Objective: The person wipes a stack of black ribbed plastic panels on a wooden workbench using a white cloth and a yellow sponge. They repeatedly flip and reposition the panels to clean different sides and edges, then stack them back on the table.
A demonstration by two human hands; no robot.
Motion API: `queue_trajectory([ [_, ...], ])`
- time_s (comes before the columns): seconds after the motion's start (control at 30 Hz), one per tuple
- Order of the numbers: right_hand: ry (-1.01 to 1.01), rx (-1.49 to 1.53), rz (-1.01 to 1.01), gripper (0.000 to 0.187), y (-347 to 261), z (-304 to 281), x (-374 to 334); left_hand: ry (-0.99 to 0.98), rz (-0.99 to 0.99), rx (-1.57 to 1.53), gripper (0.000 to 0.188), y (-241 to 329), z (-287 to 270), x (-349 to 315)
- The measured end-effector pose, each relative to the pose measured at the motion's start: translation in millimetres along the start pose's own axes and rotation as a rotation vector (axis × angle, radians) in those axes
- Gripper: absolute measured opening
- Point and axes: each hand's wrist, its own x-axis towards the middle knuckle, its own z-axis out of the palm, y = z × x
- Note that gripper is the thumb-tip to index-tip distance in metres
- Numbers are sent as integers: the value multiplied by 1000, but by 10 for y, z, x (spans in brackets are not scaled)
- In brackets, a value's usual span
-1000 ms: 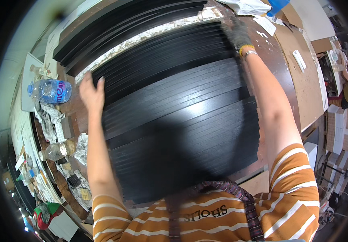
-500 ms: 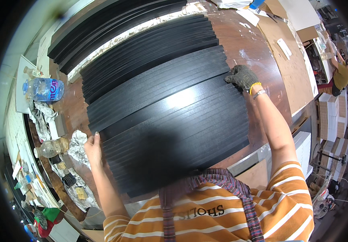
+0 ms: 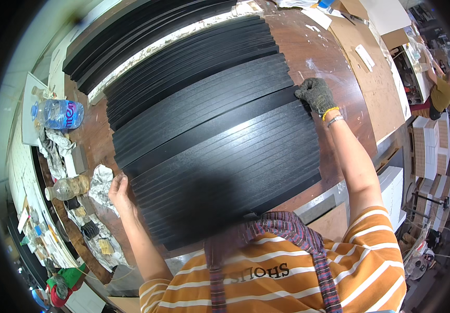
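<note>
Long black strips (image 3: 225, 151) lie side by side in overlapping rows, their faces shiny, on a brown table in front of me. One wider exposed band (image 3: 209, 124) runs across between two groups of them. My bare left hand (image 3: 119, 192) is just off the left ends of the strips, its fingers loosely bent and holding nothing visible. At the right ends, my right hand (image 3: 316, 95), in a dark grey knit glove, has its fingers curled against the end of a strip by that band. Its fingertips are partly hidden.
More black strips (image 3: 131, 41) lie at the far side beyond a pale, stained bar. Left of the strips are a large clear jug (image 3: 63, 114), a smaller bottle (image 3: 68, 189) and crumpled paper (image 3: 101, 183). A cardboard sheet (image 3: 365, 91) lies at right; another person (image 3: 444, 94) works beyond.
My left hand has drawn slightly down and away from the strip ends, its thumb no longer at the corner. My gloved hand has shifted slightly up, and the exposed band looks narrower.
</note>
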Motion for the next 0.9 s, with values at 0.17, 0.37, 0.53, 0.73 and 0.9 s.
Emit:
queue_trajectory([
  [0.17,76,-40,-92,31,19,62,28,-14,84,-79,11,-32,22,-35],
  [0.37,152,-106,-176,29,11,160,61,-8,166,77,9,-226,-16,72],
  [0.53,72,-57,-126,27,59,121,82,11,125,139,8,-239,-78,171],
  [0.73,146,379,-100,36,246,128,150,177,326,451,21,-38,-22,247],
  [0.9,281,204,-202,55,46,79,334,88,348,425,45,158,232,515],
])
